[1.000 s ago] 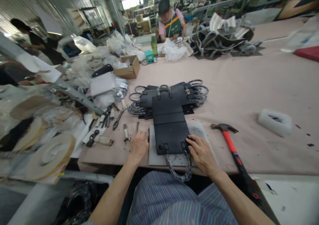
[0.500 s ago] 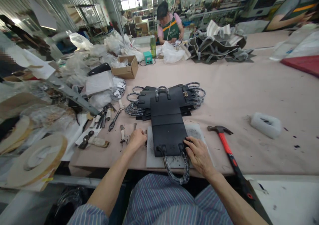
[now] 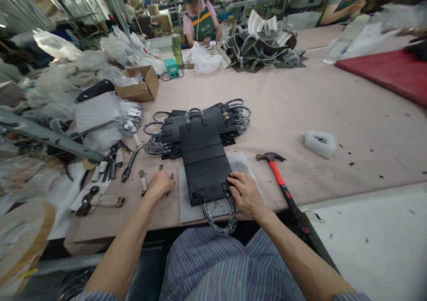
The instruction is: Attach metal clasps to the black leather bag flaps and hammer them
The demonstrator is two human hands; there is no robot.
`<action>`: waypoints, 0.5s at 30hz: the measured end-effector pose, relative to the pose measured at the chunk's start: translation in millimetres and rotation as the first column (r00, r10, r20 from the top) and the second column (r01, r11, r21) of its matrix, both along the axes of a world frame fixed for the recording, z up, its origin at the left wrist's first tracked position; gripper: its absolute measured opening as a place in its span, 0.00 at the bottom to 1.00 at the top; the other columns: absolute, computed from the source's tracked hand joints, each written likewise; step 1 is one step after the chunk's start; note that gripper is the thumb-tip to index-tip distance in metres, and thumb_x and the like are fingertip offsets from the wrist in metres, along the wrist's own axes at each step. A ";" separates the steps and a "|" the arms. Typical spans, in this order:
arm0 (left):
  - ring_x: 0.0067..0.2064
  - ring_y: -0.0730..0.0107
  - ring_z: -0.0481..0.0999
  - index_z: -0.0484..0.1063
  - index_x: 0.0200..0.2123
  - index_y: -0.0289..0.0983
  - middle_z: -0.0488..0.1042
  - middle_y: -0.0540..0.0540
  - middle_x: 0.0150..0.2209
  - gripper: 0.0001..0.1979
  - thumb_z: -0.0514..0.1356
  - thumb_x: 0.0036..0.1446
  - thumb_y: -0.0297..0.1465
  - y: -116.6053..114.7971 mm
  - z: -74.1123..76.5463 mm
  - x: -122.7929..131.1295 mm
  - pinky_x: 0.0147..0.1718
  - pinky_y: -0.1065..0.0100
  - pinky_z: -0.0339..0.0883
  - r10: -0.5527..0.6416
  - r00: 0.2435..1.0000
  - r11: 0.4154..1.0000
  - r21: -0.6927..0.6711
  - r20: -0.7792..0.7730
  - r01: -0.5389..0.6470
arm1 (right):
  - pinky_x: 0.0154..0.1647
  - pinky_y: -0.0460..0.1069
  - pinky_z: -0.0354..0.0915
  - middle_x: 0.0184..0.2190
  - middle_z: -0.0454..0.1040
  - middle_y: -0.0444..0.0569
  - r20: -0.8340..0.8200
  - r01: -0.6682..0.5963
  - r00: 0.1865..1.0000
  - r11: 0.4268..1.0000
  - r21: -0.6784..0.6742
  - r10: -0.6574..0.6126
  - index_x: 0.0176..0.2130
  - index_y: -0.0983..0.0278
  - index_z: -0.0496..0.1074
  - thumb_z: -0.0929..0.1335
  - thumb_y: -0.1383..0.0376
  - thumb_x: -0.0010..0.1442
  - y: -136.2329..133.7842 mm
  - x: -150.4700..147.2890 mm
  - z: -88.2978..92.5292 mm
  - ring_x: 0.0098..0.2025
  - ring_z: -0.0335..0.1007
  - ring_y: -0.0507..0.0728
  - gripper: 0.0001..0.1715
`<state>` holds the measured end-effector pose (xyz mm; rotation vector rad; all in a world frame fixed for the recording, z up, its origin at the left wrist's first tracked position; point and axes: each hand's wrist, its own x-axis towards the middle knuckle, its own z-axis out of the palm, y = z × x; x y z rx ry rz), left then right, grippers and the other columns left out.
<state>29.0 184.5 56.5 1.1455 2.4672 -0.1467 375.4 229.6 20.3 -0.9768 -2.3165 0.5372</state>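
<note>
A black bag panel (image 3: 207, 165) with a plastic-wrapped handle (image 3: 218, 225) at its near end lies flat on a pale board (image 3: 245, 165). My right hand (image 3: 247, 194) rests on the panel's right edge near the handle tab, its fingers slightly bent and apart. To the left of the board, my left hand (image 3: 160, 185) is closed on the table among small metal punches; whatever its fingers hold is hidden. One punch (image 3: 143, 181) lies just left of it. Beyond the panel sits a stack of similar black pieces (image 3: 171, 130), their handles wrapped in plastic.
On the right lie a hammer with a red and black handle (image 3: 280, 181) and a whitish block (image 3: 320, 144). Pliers (image 3: 129, 165) and another hammer (image 3: 106, 201) lie left. Farther off are a cardboard box (image 3: 147, 87), a red sheet (image 3: 383, 72) and a seated co-worker (image 3: 203, 23).
The whole view has shifted, so the table contents appear farther left and slightly higher. My left hand has stayed closed beside the punches; my right hand has kept its place on the panel's edge.
</note>
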 end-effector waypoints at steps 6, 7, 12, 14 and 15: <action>0.26 0.59 0.81 0.69 0.23 0.38 0.76 0.45 0.20 0.08 0.61 0.47 0.35 -5.0 14.0 4.5 0.29 0.63 0.76 0.122 0.879 0.923 0.274 0.461 -0.272 | 0.57 0.64 0.63 0.55 0.72 0.55 -0.039 0.016 0.999 1.000 -0.017 -0.016 0.52 0.61 0.74 0.64 0.66 0.67 0.9 -1.1 5.9 0.56 0.66 0.65 0.16; 0.27 0.61 0.81 0.70 0.27 0.37 0.78 0.46 0.24 0.09 0.62 0.47 0.37 -7.3 18.5 15.1 0.29 0.64 0.76 0.106 0.803 0.858 0.355 0.586 -0.373 | 0.57 0.64 0.63 0.54 0.72 0.55 -0.043 0.016 0.999 1.000 -0.018 -0.017 0.52 0.61 0.74 0.65 0.66 0.67 1.1 -1.0 5.6 0.56 0.65 0.65 0.16; 0.34 0.65 0.83 0.69 0.40 0.37 0.79 0.49 0.33 0.20 0.69 0.48 0.40 -13.7 22.1 96.5 0.37 0.64 0.78 -0.192 0.516 0.665 0.497 0.835 -0.557 | 0.58 0.64 0.62 0.54 0.72 0.56 -0.052 0.014 0.999 1.000 -0.025 -0.015 0.51 0.64 0.74 0.64 0.66 0.67 1.2 -0.2 5.0 0.56 0.65 0.65 0.15; 0.36 0.66 0.83 0.70 0.38 0.36 0.79 0.48 0.33 0.15 0.67 0.53 0.39 -14.6 12.6 120.7 0.40 0.64 0.77 -0.268 0.541 0.680 0.554 0.797 -0.480 | 0.58 0.64 0.62 0.54 0.72 0.56 -0.058 0.010 0.998 1.000 -0.022 -0.011 0.51 0.64 0.74 0.65 0.67 0.66 1.6 0.1 5.7 0.56 0.65 0.65 0.15; 0.37 0.66 0.82 0.71 0.38 0.36 0.79 0.47 0.34 0.13 0.66 0.56 0.39 -15.4 7.1 127.8 0.41 0.64 0.77 -0.303 0.563 0.682 0.587 0.769 -0.436 | 0.58 0.64 0.62 0.54 0.72 0.56 -0.062 0.011 0.998 1.000 -0.021 -0.013 0.51 0.64 0.74 0.65 0.67 0.66 1.9 0.2 6.1 0.56 0.65 0.65 0.15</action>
